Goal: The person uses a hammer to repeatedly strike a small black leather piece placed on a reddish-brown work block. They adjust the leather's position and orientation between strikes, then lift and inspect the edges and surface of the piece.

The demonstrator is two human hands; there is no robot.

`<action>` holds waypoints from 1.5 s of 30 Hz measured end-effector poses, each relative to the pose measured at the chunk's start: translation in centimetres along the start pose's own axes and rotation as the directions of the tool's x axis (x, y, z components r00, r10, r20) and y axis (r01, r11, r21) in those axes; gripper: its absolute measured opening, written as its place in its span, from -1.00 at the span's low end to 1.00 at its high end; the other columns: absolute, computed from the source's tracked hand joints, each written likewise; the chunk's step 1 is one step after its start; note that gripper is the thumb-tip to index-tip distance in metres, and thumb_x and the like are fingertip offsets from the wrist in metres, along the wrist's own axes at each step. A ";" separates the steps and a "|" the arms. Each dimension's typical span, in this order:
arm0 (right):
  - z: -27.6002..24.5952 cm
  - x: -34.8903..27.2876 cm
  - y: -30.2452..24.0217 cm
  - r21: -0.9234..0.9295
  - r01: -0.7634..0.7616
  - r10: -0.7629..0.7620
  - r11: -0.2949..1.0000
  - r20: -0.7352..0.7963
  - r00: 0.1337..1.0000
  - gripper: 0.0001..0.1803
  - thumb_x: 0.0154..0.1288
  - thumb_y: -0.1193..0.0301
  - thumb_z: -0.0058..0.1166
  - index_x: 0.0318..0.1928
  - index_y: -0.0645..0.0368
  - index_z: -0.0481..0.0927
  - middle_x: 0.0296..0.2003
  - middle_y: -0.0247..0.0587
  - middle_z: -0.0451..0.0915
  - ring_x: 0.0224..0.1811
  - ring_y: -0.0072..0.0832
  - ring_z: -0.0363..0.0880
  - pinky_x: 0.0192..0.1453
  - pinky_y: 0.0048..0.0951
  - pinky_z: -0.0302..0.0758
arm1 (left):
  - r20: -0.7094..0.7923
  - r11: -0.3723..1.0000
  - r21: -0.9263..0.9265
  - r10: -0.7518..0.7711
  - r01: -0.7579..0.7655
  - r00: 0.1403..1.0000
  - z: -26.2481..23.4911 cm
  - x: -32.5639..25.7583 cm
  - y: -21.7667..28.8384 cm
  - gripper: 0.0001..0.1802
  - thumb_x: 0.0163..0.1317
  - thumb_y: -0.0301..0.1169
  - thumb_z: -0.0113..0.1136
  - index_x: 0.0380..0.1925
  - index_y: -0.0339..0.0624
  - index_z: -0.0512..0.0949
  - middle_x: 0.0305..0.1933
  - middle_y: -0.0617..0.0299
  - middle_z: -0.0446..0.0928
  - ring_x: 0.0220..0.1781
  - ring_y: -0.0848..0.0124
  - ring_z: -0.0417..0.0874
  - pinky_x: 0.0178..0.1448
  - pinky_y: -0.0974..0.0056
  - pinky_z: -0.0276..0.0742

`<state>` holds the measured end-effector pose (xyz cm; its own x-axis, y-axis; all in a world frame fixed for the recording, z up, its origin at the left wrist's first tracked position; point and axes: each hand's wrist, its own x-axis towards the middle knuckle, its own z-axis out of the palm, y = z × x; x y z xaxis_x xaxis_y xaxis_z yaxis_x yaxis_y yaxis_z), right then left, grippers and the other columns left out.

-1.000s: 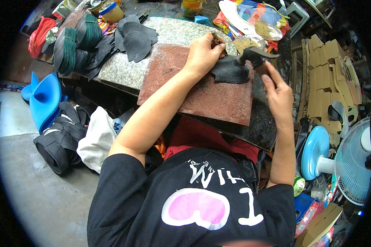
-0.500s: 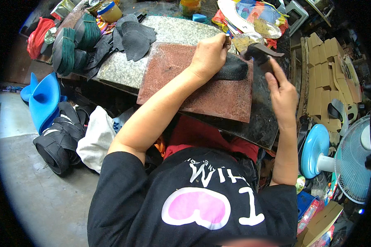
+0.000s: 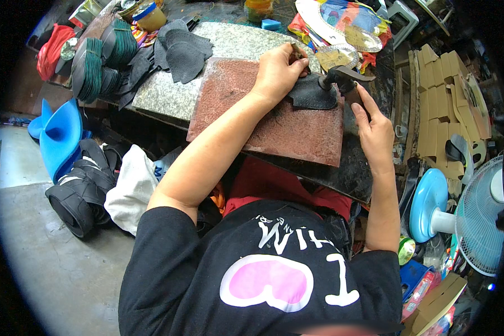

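A black leather piece (image 3: 315,96) lies on a reddish-brown slab (image 3: 235,126) in front of me. My left hand (image 3: 279,73) rests at the leather's left end, fingers curled closed with a small dark thing between them that I cannot make out. On the other side, my right hand (image 3: 373,131) grips a hammer (image 3: 341,77) by its handle, index finger stretched along it. The hammer's round face is down at the leather's upper right part; whether they touch is unclear.
Cut black leather pieces (image 3: 186,56) and green cord bundles (image 3: 89,75) lie at the left of the speckled stone top (image 3: 229,36). At the back right sit a scrap-filled bag (image 3: 341,25) and a blue block (image 3: 271,24). Cardboard boxes (image 3: 439,106) and a fan (image 3: 481,215) stand right.
The hammer has come down and left onto or just over the leather, my right hand with it. My left hand has shifted slightly left, and the rod tip above its fist no longer shows.
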<state>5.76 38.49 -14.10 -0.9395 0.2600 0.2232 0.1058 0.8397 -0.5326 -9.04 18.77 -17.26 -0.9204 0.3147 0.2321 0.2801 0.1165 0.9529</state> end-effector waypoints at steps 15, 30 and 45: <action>-2.2 0.7 -3.3 0.594 0.226 -0.066 0.772 -0.279 0.958 -0.55 0.47 0.34 0.06 0.32 0.03 0.45 -0.44 -0.41 0.53 -0.48 -0.76 0.35 -0.42 -0.68 0.35 | -0.003 0.969 0.222 0.115 -0.111 0.993 0.3 0.3 0.2 -0.85 0.28 -0.46 0.20 -0.21 -0.31 0.51 -0.36 0.08 0.64 -0.34 0.39 0.72 -0.24 0.27 0.65; -8.4 1.1 -6.8 0.606 0.402 -0.059 0.687 -0.504 0.861 -0.66 0.51 0.21 -0.05 0.02 0.23 0.53 -0.45 -0.29 0.55 -0.53 -0.64 0.41 -0.47 -0.60 0.38 | 0.063 0.845 0.349 0.409 -0.404 0.910 0.0 0.1 0.7 -0.83 0.21 -0.49 0.24 -0.20 -0.27 0.55 -0.37 0.01 0.64 -0.31 0.20 0.72 -0.22 0.21 0.61; 0.0 -1.0 -0.8 -0.017 0.067 -0.068 0.998 -0.039 0.997 -0.58 0.41 0.13 0.06 0.23 -0.17 0.53 -0.17 0.05 0.67 -0.13 -0.03 0.67 -0.16 -0.17 0.55 | -0.139 0.950 -0.313 -0.068 0.022 0.988 0.5 0.7 -0.8 -0.88 0.26 -0.51 0.18 -0.27 -0.36 0.53 -0.38 0.04 0.67 -0.41 0.31 0.74 -0.27 0.29 0.66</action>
<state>6.65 37.52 -13.90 -0.9311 0.2209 0.2902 0.0482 0.8633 -0.5025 -9.83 19.41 -18.00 -0.9664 0.1718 0.1914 0.1608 -0.1771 0.9710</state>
